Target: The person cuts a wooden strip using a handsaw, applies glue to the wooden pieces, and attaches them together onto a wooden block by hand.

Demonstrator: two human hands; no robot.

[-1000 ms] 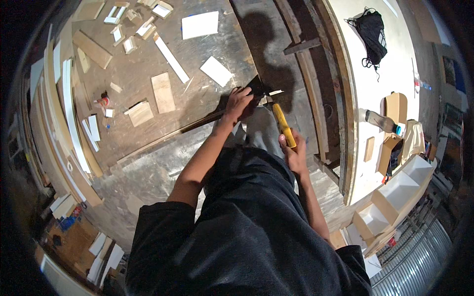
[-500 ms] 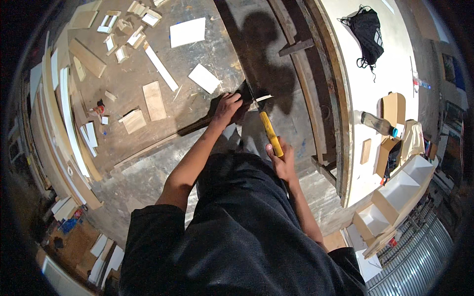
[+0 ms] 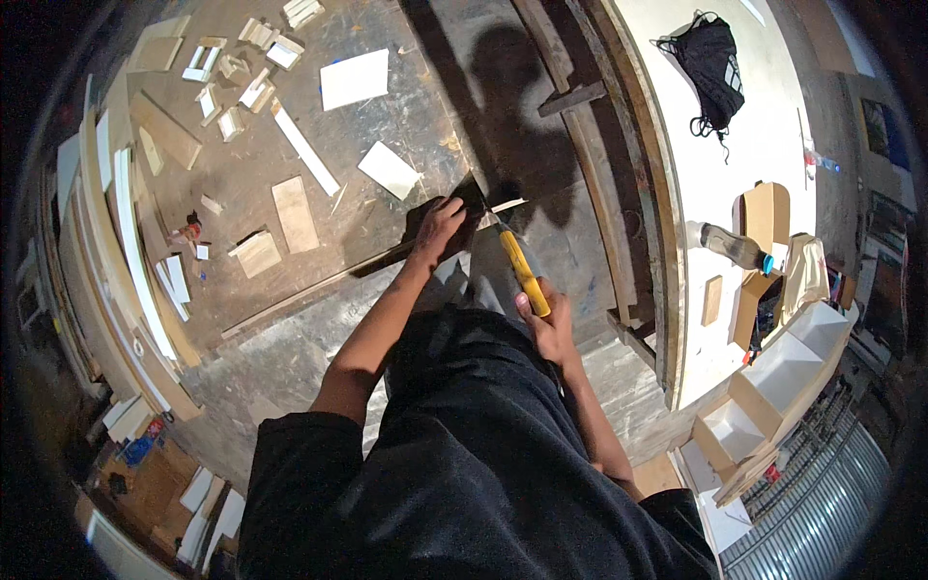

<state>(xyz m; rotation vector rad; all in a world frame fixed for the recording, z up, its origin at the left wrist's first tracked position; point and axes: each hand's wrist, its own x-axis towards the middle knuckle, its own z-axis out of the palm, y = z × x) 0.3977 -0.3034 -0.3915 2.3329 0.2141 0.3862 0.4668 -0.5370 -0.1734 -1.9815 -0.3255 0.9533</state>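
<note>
- Clamping its fingers on the yellow-handled tool [image 3: 522, 272], the right hand [image 3: 552, 330] now angles it slightly nearer the left hand [image 3: 440, 230].
- Left fingers: grip cannot be told.
- Tool work appears under way.

Glare brightens the white tabletop [image 3: 768, 126], a dark shadow [image 3: 507, 72] falls ahead, and edges curve.

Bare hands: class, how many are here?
2: the left hand at the near right corner of the brown tabletop, and the right hand around a yellow handle.

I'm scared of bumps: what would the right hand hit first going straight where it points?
The right hand, yellow-handled tool leading, would probably meet the pale strip first; depth is unclear.
</note>
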